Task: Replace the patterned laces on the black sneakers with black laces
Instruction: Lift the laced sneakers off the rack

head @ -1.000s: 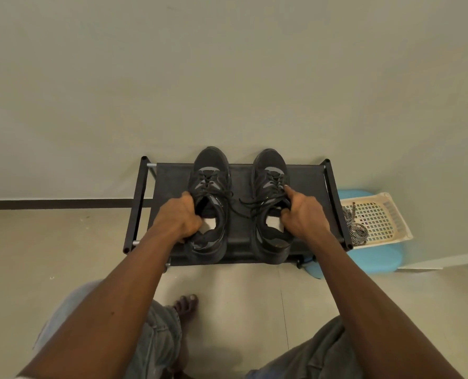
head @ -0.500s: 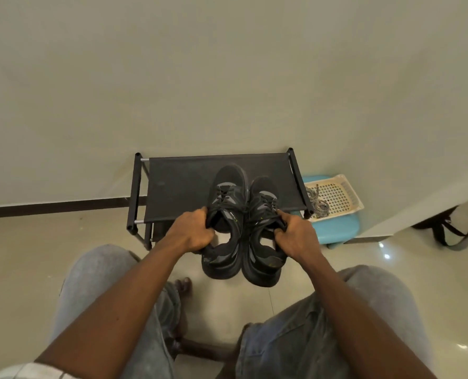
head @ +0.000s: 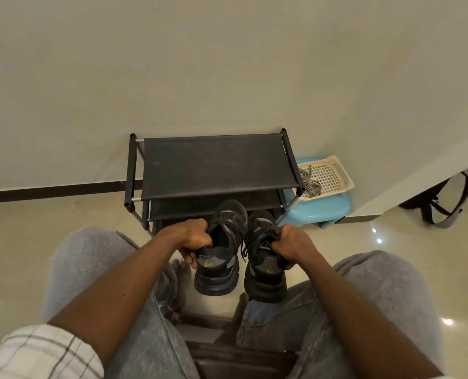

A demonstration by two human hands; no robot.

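Where any marking shows: a small yellow heel mark (head: 206,263) sits on the grey back panel of the left black sneaker (head: 223,242), which is mesh with a thick sole. A similar mark sits on the matching right black sneaker (head: 263,258). Neither reads as letters.
Left hand (head: 192,239): the arm is stretched forward and the fingers are curled over the collar of the left black sneaker, clamped on its left side.
Right hand (head: 293,246): the arm is stretched forward and the fingers are curled tight round the collar of the right black sneaker, on its right side.
Black laces (head: 248,246): threaded through both sneakers, with loose ends hanging in the gap between the two.
Sneakers' place: held in the air side by side between the knees, heels toward the camera and toes toward the lower shelves of the rack.
Sleeve and legs: a white checked sleeve (head: 36,351) is at the lower left, and grey jeans (head: 90,255) cover both thighs.
Rack: a black metal-framed shoe rack with fabric shelves (head: 213,162) stands against the pale wall, with the sneakers hiding part of its lower shelves.
Stool: a light blue plastic stool (head: 317,212) stands just right of the rack.
Basket: a cream perforated plastic basket (head: 334,173) rests on the stool.
Patterned laces (head: 310,184): black and white, bundled at the basket's left end beside the rack post.
Far right: a black bag with a grey strap (head: 440,206) lies on the glossy floor, partly hidden by a wall edge.
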